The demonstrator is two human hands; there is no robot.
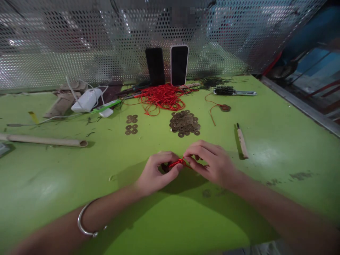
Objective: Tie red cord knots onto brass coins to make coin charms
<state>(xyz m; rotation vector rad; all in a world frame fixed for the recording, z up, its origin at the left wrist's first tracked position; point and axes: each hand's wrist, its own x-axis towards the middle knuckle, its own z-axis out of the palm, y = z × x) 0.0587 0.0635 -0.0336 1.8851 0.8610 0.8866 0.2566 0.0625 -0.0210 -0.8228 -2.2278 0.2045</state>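
Note:
My left hand point(156, 173) and my right hand point(212, 163) meet over the middle of the green table point(278, 148). Both pinch a short length of red cord point(177, 163) stretched between their fingertips. A dark round piece, perhaps a coin, shows inside my left fingers, mostly hidden. A silver bangle point(85, 221) circles my left wrist. Beyond the hands lie a pile of brass coins with holes point(185, 124) and a tangle of red cord point(162, 97).
Small rows of coins point(131, 124) lie left of the pile. A wooden-handled tool point(242, 142) lies to the right, a brush point(230, 91) and a corded coin point(224, 107) farther back. Two phones point(167, 65) lean on perforated metal. A bamboo tube point(45, 141) and white charger point(86, 100) sit left.

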